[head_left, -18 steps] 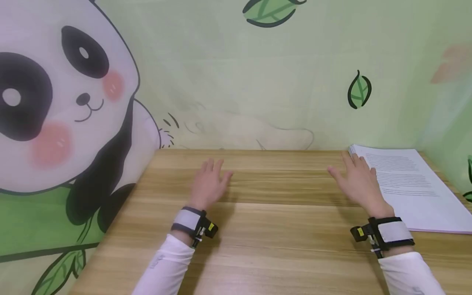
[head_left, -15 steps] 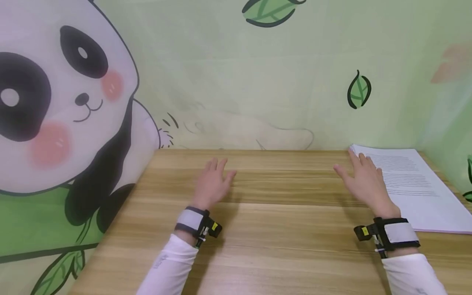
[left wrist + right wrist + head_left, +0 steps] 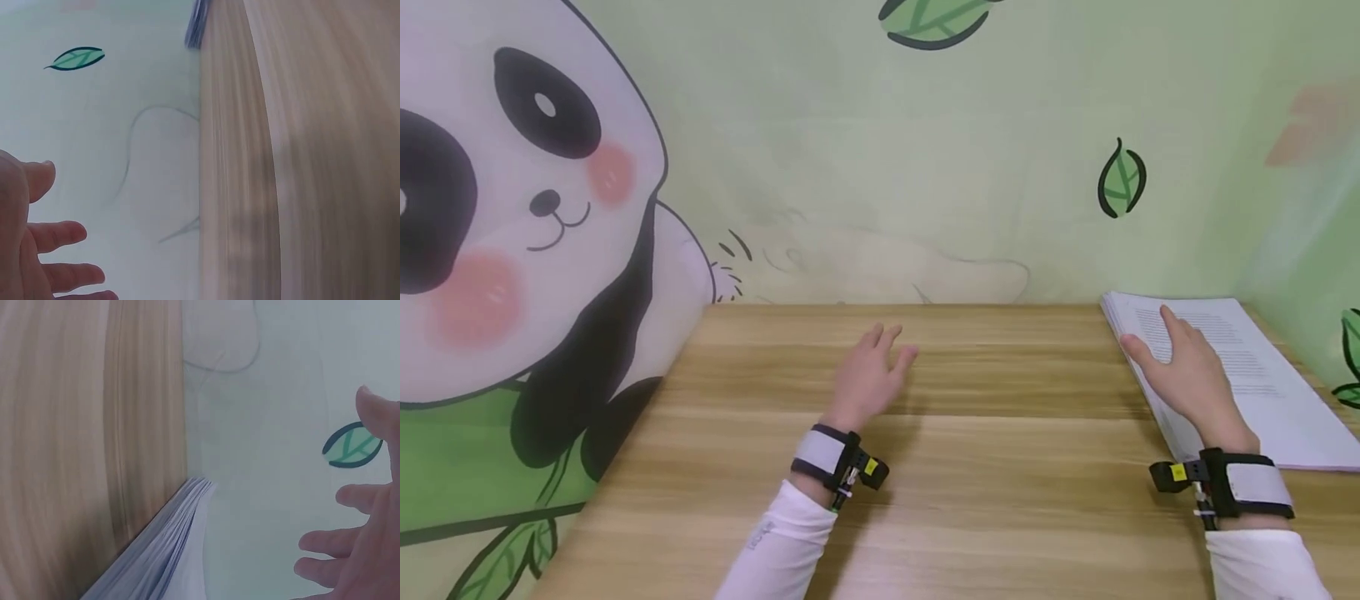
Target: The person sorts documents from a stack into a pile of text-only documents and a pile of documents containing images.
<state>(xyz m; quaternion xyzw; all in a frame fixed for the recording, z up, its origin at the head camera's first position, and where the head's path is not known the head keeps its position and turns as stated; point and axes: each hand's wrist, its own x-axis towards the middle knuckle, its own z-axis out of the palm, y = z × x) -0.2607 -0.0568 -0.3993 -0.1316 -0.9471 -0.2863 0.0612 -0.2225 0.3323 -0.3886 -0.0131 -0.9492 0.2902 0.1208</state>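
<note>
Paper stack [image 3: 1262, 375], printed side up, lies flat at the R end of the bench [image 3: 1000, 467], far end at the back edge, by the wall. L side shows uneven, layered sheet edges, so prob. not squared up.

R grip [image 3: 1197, 379] is over the stack's L side in head view: fingers extended, thumb well out, i.e. wide, holding nothing. R wrist view shows fingertips apart from the sheets; no contact visible. L grip [image 3: 868, 379] is mid-bench, well apart from the stack: fingers out, thumb spread, also wide, nothing held.

Progress, my read: approx. zero handling under way. R grip is positioned nr. the stack, but no sheet is lifted, turned or pinched; L grip isn't at the paper at all. Any actual work w/ the stack looks left to do, tho a just-finished job would look much the same; can't tell which.

Further out: wrist cams on both arms, white sleeves, green wall [image 3: 880, 167] w/ panda art [image 3: 550, 250] on the L.
</note>
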